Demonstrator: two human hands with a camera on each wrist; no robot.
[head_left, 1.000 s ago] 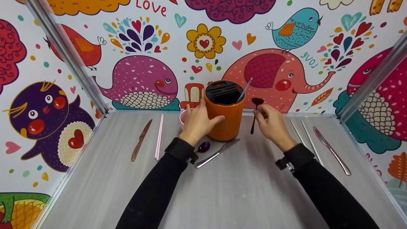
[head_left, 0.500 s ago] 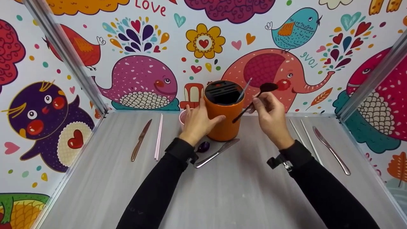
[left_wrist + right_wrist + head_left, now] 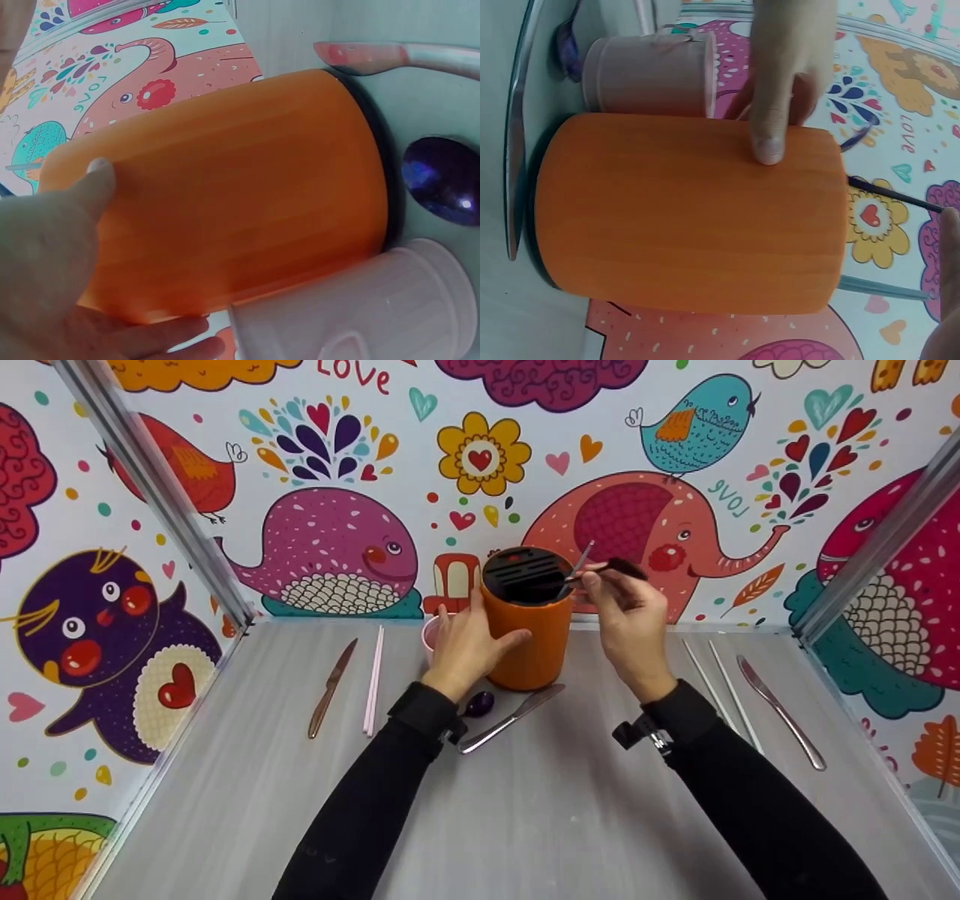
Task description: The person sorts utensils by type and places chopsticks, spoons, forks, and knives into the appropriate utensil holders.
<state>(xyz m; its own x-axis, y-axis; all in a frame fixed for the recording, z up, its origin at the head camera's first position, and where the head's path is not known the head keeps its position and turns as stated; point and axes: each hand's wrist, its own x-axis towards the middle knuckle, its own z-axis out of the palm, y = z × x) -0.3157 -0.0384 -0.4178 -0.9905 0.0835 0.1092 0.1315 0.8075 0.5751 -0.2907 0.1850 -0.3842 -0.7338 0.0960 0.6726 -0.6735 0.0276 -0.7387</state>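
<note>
An orange utensil holder (image 3: pixel 529 641) with a black slotted top stands upright at the back of the table. My left hand (image 3: pixel 471 649) grips its left side, thumb across the front; the left wrist view shows this thumb and the fingers (image 3: pixel 161 335) beneath. A thin silver handle (image 3: pixel 583 556) pokes up from the holder's right rim. Pinched in my right hand (image 3: pixel 634 622) is a dark spoon (image 3: pixel 628 568), its bowl to the right and its handle tip over the holder's opening. In the right wrist view the spoon's dark handle (image 3: pixel 896 195) reaches the holder's mouth.
Close left of the holder is a pink mug (image 3: pixel 430 637). A purple spoon (image 3: pixel 480 704) and silver knife (image 3: pixel 510 721) lie in front. Further left are a copper knife (image 3: pixel 332 690) and pink chopsticks (image 3: pixel 373 682); right are white chopsticks (image 3: pixel 737 697) and another knife (image 3: pixel 784 716).
My right hand has lifted the dark spoon from beside the holder, tilted it and brought its handle over the opening. The left hand keeps its hold on the utensil holder.
</note>
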